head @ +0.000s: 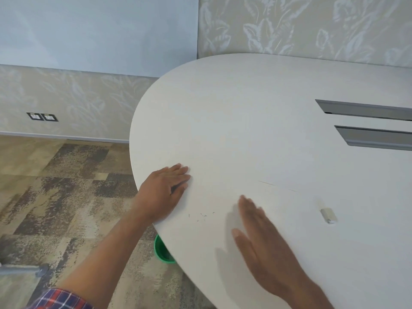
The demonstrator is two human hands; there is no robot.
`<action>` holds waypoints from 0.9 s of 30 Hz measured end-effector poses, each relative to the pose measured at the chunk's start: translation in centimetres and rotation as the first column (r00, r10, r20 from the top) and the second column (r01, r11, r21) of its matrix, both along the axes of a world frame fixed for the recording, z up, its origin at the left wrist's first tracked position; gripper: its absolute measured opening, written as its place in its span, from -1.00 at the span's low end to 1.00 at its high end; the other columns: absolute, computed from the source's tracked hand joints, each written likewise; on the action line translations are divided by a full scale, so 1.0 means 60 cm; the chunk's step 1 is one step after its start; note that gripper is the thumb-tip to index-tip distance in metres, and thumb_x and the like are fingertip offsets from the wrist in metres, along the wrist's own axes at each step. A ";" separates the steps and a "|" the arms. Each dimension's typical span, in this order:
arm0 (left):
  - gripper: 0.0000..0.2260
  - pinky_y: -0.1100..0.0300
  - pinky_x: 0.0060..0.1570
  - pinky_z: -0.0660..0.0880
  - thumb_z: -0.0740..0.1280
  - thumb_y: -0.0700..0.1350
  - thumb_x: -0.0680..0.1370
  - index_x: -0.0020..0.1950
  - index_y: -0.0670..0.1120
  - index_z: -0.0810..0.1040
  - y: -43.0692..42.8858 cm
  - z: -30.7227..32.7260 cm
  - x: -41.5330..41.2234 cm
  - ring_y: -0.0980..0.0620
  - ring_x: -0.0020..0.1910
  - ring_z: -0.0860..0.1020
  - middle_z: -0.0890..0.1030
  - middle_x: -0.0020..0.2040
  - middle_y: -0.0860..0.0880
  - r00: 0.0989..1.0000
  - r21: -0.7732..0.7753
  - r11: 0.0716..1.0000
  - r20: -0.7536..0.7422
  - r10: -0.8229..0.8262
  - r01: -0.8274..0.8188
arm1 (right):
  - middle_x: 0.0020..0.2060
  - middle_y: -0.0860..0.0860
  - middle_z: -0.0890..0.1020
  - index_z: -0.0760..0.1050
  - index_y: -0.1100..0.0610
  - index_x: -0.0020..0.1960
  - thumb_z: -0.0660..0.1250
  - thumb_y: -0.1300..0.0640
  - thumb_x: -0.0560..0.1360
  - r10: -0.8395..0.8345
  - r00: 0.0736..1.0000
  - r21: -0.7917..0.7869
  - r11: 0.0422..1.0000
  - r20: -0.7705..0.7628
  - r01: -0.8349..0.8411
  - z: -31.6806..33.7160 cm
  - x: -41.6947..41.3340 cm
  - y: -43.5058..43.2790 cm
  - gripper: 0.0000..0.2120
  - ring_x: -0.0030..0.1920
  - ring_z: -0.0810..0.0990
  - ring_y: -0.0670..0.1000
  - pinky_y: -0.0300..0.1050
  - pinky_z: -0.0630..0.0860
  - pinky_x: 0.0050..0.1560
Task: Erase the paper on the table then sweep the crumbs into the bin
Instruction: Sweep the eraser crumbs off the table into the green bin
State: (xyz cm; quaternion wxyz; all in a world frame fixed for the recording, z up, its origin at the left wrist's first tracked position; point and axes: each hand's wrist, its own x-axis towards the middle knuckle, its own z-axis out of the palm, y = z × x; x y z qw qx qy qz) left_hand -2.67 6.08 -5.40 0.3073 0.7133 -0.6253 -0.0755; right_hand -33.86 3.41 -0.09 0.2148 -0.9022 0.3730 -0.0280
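A few dark eraser crumbs [201,215] lie on the white table [245,121] close to its rounded near-left edge. My left hand [166,190] rests flat at that edge, fingers together, just up-left of the crumbs. Blurred and flat, my right hand [258,230] hovers low over the table to the right of the crumbs, holding nothing. A white eraser [327,215] lies on the table further right. A sheet of paper [289,197] is barely visible, white on white, its far edge a thin line. The green bin [161,250] stands on the floor, partly hidden under the table edge.
Two grey slots [367,112] are cut into the tabletop at the right. Patterned carpet [66,186] covers the floor to the left. A grey chair leg [24,269] shows at the lower left. Wall sockets [42,117] sit low on the wall.
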 end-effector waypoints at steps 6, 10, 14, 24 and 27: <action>-0.71 0.21 0.56 0.16 0.34 -0.09 0.69 0.40 0.01 0.66 -0.002 0.001 0.000 0.16 0.57 0.38 0.53 0.50 0.10 1.000 0.003 1.000 0.010 -0.005 0.005 | 0.62 0.03 -0.36 -0.27 0.12 0.66 -0.55 -0.43 0.44 -0.035 0.990 -0.012 0.999 -0.136 0.034 -0.026 0.043 0.052 -0.05 0.60 -0.46 -0.02 -0.06 -0.39 0.59; -0.71 0.16 0.58 0.17 0.34 -0.09 0.70 0.41 0.01 0.65 -0.001 -0.002 0.000 0.16 0.57 0.37 0.54 0.50 0.09 1.000 0.000 1.000 0.017 -0.010 0.010 | 0.63 -0.01 -0.31 -0.26 0.12 0.68 -0.34 -0.33 0.58 0.100 0.994 0.088 0.991 -0.034 -0.097 -0.004 0.115 0.099 -0.20 0.62 -0.40 -0.07 -0.11 -0.38 0.59; -0.71 0.16 0.59 0.15 0.32 -0.10 0.71 0.41 0.00 0.65 0.001 0.001 -0.001 0.14 0.58 0.37 0.52 0.51 0.08 1.000 0.009 1.000 0.026 -0.012 0.012 | 0.64 -0.12 -0.23 -0.24 0.08 0.69 -0.19 -0.25 0.64 0.107 0.989 0.134 0.984 0.100 -0.120 0.023 0.135 0.101 -0.27 0.60 -0.34 -0.25 -0.28 -0.35 0.57; -0.70 0.12 0.61 0.15 0.27 -0.08 0.72 0.43 0.00 0.63 0.005 0.009 -0.003 0.09 0.60 0.36 0.51 0.54 0.05 0.999 0.026 0.999 0.040 -0.025 0.024 | 0.68 0.06 -0.11 -0.15 0.17 0.69 -0.10 -0.16 0.72 0.016 0.994 -0.101 0.995 -0.110 -0.027 -0.020 0.115 0.027 -0.33 0.67 -0.21 -0.03 -0.01 -0.17 0.66; -0.71 0.08 0.60 0.19 0.29 -0.09 0.71 0.42 -0.01 0.64 0.005 0.007 -0.002 0.06 0.59 0.38 0.53 0.52 0.02 0.999 0.024 0.999 0.039 -0.028 0.027 | 0.69 0.06 -0.12 -0.15 0.16 0.69 -0.13 -0.18 0.70 0.134 0.984 -0.088 0.986 -0.119 -0.144 -0.015 0.126 0.071 -0.32 0.67 -0.23 -0.04 0.00 -0.17 0.65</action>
